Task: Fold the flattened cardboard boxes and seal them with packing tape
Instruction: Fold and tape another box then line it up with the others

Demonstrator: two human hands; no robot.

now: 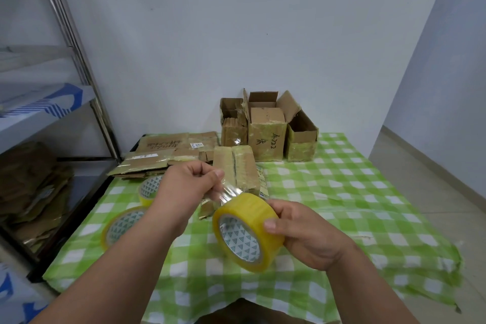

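Note:
My right hand [302,234] grips a yellow roll of packing tape [244,229] above the near middle of the table. My left hand [192,181] pinches the clear free end of the tape [228,192], which is stretched a short way up from the roll. Behind my hands a folded cardboard box [236,168] lies on the table with a seam along its top. A pile of flattened cardboard boxes [168,152] lies at the back left.
Two more tape rolls [121,226] [150,188] lie on the green checked tablecloth [342,192] at the left. Three open cardboard boxes [268,129] stand at the back against the wall. A metal shelf [52,113] with cardboard stands at the left.

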